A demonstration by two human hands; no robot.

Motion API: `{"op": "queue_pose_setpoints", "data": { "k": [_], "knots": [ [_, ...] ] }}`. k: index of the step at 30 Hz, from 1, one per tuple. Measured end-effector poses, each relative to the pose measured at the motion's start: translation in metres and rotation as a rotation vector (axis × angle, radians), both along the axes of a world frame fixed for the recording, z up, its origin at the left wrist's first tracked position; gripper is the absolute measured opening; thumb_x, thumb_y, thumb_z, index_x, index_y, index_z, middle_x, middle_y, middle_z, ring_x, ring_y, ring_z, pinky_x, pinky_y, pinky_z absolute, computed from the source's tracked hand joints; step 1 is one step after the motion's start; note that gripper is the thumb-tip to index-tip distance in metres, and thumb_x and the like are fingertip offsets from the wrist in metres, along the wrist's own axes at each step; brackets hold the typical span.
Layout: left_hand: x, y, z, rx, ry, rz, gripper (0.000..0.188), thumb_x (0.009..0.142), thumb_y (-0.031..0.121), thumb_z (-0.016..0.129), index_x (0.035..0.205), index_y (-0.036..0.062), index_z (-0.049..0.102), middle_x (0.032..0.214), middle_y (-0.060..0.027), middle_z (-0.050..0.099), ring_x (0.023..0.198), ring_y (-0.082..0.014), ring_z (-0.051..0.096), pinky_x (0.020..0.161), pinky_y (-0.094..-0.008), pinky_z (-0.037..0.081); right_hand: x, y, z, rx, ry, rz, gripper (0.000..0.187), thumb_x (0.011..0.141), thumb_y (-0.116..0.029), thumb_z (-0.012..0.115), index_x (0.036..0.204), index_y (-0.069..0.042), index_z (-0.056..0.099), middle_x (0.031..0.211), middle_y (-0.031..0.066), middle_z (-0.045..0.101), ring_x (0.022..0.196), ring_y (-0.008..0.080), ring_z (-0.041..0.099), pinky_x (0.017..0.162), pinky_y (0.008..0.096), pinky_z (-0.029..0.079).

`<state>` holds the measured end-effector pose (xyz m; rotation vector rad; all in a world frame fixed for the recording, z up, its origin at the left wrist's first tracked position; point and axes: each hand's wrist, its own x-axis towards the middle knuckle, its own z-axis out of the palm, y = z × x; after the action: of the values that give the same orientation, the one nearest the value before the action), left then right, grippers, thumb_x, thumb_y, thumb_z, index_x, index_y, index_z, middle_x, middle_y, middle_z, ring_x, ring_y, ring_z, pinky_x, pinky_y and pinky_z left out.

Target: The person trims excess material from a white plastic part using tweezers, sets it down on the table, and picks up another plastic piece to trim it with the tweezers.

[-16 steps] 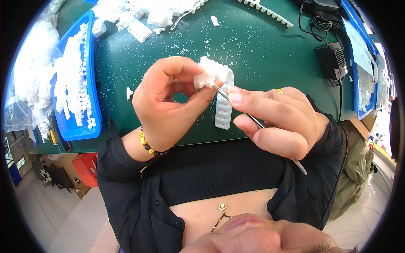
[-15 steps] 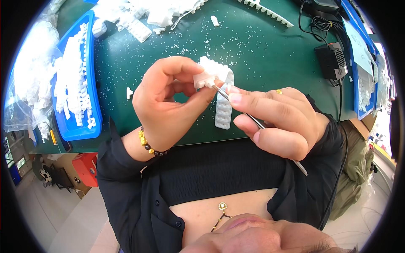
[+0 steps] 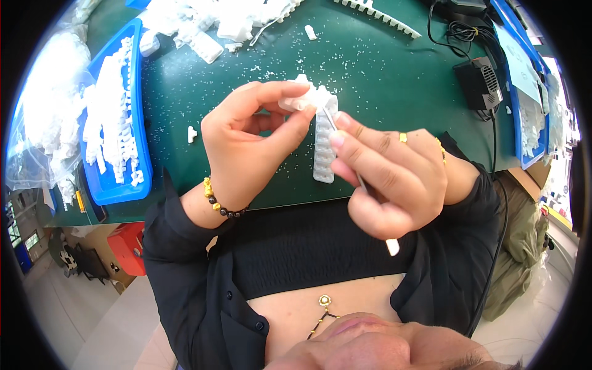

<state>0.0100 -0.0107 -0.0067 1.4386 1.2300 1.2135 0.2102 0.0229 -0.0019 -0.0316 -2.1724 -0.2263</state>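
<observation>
The left hand (image 3: 250,131) pinches a white plastic part (image 3: 295,103) between its fingers (image 3: 271,92); the right hand (image 3: 404,176) pinches a slim metal tool (image 3: 331,118), tip near it.

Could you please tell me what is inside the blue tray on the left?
The blue tray holds a heap of small white pieces. Some bare blue bottom shows at its near end; whatever lies beneath the heap is covered.

White piece (image 3: 295,103), slanted metal tool (image 3: 330,119)
</observation>
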Motion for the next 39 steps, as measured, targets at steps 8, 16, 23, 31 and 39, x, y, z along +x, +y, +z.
{"op": "queue_pose_setpoints", "data": {
  "k": [8, 16, 23, 31, 39],
  "knots": [
    [-0.005, 0.000, 0.001, 0.032, -0.043, -0.047, 0.035, 0.081, -0.006, 0.069, 0.114, -0.0019, 0.061, 0.096, -0.0053, 0.063, 0.079, -0.0065, 0.060, 0.062, -0.0178, 0.051, 0.000, 0.011, 0.004, -0.211, 0.173, 0.124, 0.031, 0.076, 0.004, 0.072, 0.076, -0.007, 0.043, 0.089, 0.0198, 0.065, 0.067, 0.0241, 0.069, 0.044, 0.0255, 0.050],
    [-0.006, 0.000, -0.003, 0.321, 0.170, -0.007, 0.041, 0.076, -0.012, 0.070, 0.114, -0.0004, 0.062, 0.098, -0.0043, 0.059, 0.080, -0.0073, 0.059, 0.069, -0.0205, 0.052, -0.001, 0.014, 0.005, -0.323, 0.138, 0.263, 0.034, 0.074, 0.003, 0.074, 0.077, -0.006, 0.042, 0.093, 0.0220, 0.065, 0.064, 0.0254, 0.069, 0.048, 0.0279, 0.054],
    [-0.004, 0.004, -0.003, 0.325, 0.217, 0.018, 0.037, 0.076, -0.011, 0.071, 0.111, -0.0015, 0.063, 0.098, -0.0037, 0.060, 0.078, -0.0066, 0.058, 0.068, -0.0202, 0.050, -0.002, 0.014, 0.000, -0.370, 0.173, 0.197, 0.031, 0.074, 0.001, 0.075, 0.077, -0.005, 0.045, 0.087, 0.0187, 0.065, 0.060, 0.0244, 0.066, 0.045, 0.0279, 0.052],
    [0.001, 0.007, -0.007, 0.275, 0.126, 0.045, 0.034, 0.075, -0.007, 0.072, 0.108, 0.0000, 0.064, 0.090, -0.0033, 0.060, 0.073, -0.0071, 0.058, 0.063, -0.0194, 0.049, 0.002, 0.017, -0.005, -0.556, 0.277, 0.192, 0.029, 0.071, 0.004, 0.076, 0.076, -0.006, 0.049, 0.088, 0.0169, 0.069, 0.056, 0.0220, 0.064, 0.047, 0.0258, 0.051],
    [-0.002, 0.002, -0.007, 0.249, 0.141, -0.013, 0.036, 0.079, -0.012, 0.068, 0.113, -0.0037, 0.059, 0.100, -0.0069, 0.062, 0.087, -0.0102, 0.062, 0.072, -0.0220, 0.051, 0.001, 0.016, -0.001, -0.555, 0.231, 0.193, 0.028, 0.072, 0.005, 0.076, 0.077, -0.005, 0.050, 0.088, 0.0173, 0.068, 0.055, 0.0240, 0.063, 0.047, 0.0264, 0.050]
  ]
}}
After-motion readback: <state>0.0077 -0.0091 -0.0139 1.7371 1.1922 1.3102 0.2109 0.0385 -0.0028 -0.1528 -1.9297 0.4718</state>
